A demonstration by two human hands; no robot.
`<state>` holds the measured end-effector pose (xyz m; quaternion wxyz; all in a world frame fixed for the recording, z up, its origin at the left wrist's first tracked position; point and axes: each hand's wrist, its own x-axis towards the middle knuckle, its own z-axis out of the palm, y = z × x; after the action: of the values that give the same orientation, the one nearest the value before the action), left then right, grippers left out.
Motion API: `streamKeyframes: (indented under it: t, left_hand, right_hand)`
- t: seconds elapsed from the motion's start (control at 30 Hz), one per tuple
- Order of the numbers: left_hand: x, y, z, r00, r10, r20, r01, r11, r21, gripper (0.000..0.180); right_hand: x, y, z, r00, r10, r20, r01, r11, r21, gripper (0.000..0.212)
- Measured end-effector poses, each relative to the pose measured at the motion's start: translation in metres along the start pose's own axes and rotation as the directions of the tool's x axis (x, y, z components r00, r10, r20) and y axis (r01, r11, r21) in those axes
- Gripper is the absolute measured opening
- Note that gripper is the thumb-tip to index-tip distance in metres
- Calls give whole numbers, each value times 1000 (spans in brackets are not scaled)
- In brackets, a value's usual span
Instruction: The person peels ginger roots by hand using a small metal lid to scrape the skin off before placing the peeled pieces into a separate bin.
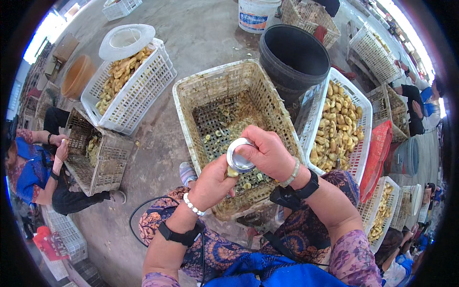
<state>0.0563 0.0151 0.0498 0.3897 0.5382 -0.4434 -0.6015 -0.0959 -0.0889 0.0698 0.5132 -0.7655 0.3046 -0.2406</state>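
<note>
My right hand point(270, 152) grips a round silver metal lid-like piece point(243, 165), its thumb pressed inside the rim. Just below it, my left hand point(215, 182) is closed around a ginger piece point(232, 172), of which only a small yellow end shows between the fingers. The metal edge meets or nearly meets that end. Both hands are over a dirty, pale plastic crate point(272, 98) between my knees. Small cut bits and scraps point(224, 131) lie on its bottom. To the right, a white crate point(367, 115) is heaped with ginger point(337, 129).
A black bucket point(294, 52) stands beyond my crate, with a white bucket point(258, 14) behind it. At left is another ginger-filled crate point(143, 95) with a pale hat point(126, 42) on top. A co-worker point(33, 162) sits at a crate on the far left; other people are at right.
</note>
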Motion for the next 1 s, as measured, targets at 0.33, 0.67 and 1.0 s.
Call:
streamKeyframes:
  t: [0.33, 0.67, 1.0]
  left_hand:
    - [5, -6, 7, 989, -75, -130, 90, 990, 111, 28]
    - [2, 2, 8, 982, -164, -96, 154, 983, -103, 34]
    - [2, -1, 6, 1000, -13, 18, 16, 983, -181, 41]
  right_hand:
    - [-2, 16, 3, 932, -338, -132, 248, 860, -446, 20]
    - [0, 9, -18, 926, 46, -376, 15, 987, 157, 15]
    - [-9, -2, -7, 997, 74, 19, -75, 997, 33, 20]
